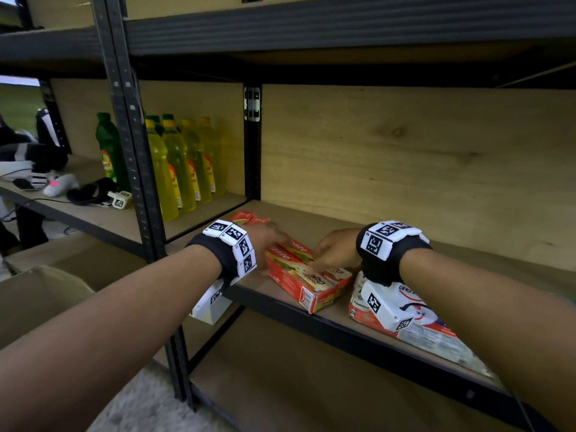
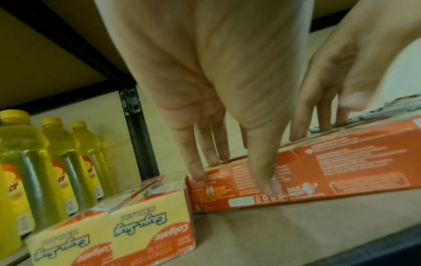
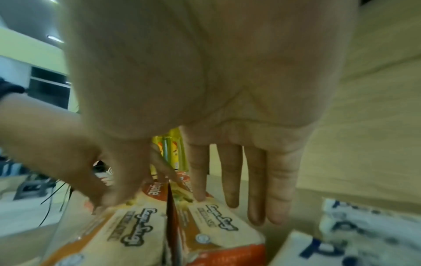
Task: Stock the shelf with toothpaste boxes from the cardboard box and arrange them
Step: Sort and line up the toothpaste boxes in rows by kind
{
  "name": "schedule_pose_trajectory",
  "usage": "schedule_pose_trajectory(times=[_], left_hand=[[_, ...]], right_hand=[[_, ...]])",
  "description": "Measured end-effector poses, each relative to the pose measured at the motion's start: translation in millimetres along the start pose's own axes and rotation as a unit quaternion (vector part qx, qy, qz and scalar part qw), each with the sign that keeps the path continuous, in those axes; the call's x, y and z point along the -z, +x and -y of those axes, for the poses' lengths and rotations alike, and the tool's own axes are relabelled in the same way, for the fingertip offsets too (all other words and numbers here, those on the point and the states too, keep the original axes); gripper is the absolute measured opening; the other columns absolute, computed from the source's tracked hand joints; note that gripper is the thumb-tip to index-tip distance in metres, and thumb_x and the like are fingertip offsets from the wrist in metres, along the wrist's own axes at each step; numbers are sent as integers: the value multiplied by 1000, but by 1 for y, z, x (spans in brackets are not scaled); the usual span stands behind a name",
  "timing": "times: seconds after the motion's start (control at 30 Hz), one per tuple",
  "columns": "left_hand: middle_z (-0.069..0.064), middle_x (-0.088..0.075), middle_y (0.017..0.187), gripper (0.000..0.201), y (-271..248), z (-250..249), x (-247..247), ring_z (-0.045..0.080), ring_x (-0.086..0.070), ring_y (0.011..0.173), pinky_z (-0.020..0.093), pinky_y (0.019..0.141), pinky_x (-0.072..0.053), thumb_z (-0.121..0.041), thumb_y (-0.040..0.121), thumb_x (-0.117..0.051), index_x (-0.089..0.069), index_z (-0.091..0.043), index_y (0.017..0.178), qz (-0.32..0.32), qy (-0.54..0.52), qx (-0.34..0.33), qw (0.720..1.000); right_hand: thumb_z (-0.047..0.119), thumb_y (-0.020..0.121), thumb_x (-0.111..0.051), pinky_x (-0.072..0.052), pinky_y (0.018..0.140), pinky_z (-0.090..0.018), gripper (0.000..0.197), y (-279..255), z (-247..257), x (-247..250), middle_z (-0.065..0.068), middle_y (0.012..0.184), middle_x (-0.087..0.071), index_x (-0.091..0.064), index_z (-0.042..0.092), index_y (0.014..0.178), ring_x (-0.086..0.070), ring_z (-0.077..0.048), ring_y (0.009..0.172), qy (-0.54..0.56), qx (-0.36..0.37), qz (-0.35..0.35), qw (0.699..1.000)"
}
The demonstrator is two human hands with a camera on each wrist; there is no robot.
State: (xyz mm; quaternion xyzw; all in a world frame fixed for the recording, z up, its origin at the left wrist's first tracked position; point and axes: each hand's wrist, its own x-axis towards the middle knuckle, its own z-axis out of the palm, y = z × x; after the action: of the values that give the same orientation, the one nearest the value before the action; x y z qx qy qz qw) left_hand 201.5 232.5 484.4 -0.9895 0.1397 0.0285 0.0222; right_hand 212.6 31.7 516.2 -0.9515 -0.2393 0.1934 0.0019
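Two red-and-yellow Colgate boxes (image 1: 307, 272) lying flat, side by side on the wooden shelf (image 1: 452, 254), long axes angled, near ends just short of the shelf's dark metal front edge (image 1: 343, 330). Left hand (image 1: 268, 241) set on the left box: fingers straight and spread, tips on its top, thumb down its red side panel (plain in the left wrist view). Right hand (image 1: 335, 249) on the right box, fingers extended and loose, index tip on the yellow top face, other fingers hanging just past the box's right edge; nothing gripped by either hand. A narrow dark seam between the two boxes in the right wrist view.

To the left, behind the left hand, more Colgate boxes (image 2: 127, 230) in a row, ends facing the front edge. Just to the right, under the right wrist, white Pepsodent boxes (image 1: 436, 335), near but apart from the right Colgate box. Bare board behind all of it up to the plywood back wall (image 1: 405, 157), and open board stretching far right.

Beyond the black upright post (image 1: 252, 151), on the left bay, yellow bottles (image 1: 184, 169) with one green bottle (image 1: 107, 148) (well clear of the boxes). A cardboard box (image 1: 46, 291) low at the left, below shelf level, contents hidden.
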Motion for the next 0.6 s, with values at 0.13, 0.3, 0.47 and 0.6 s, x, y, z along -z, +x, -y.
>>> schedule_pose_trajectory(times=[0.13, 0.3, 0.47, 0.6], left_hand=[[1, -58, 130, 77, 22, 17, -7, 25, -56, 119, 41, 99, -46, -41, 66, -76, -50, -40, 138, 10, 16, 23, 1000], [3, -60, 134, 51, 21, 2, 0, 24, -60, 113, 37, 101, -47, -32, 87, -66, -55, -24, 136, 42, 8, 80, 996], [5, -64, 126, 40, 43, 4, -8, 27, -64, 108, 38, 94, -52, -30, 92, -59, -59, -20, 130, 36, 31, 96, 994], [8, -53, 141, 49, 65, 0, -11, 27, -55, 123, 33, 103, -44, -26, 95, -61, -49, -15, 142, 42, 24, 109, 993]], right_hand=[[67, 77, -68, -43, 109, -44, 87, 2, 2, 0, -5, 144, -51, -49, 14, 144, -50, -27, 130, -78, 17, 22, 997], [51, 88, -66, -40, 109, -39, 70, 13, -3, 11, -9, 146, -48, -48, 13, 144, -46, -29, 132, -144, 18, 9, 989], [41, 92, -67, -34, 106, -29, 71, 33, -23, 20, -2, 158, -36, -37, 22, 153, -36, -24, 142, -143, 5, 14, 990], [37, 86, -75, -35, 96, -25, 76, 49, -42, 24, 2, 157, -37, -37, 35, 152, -41, -21, 139, -86, -7, 19, 996]])
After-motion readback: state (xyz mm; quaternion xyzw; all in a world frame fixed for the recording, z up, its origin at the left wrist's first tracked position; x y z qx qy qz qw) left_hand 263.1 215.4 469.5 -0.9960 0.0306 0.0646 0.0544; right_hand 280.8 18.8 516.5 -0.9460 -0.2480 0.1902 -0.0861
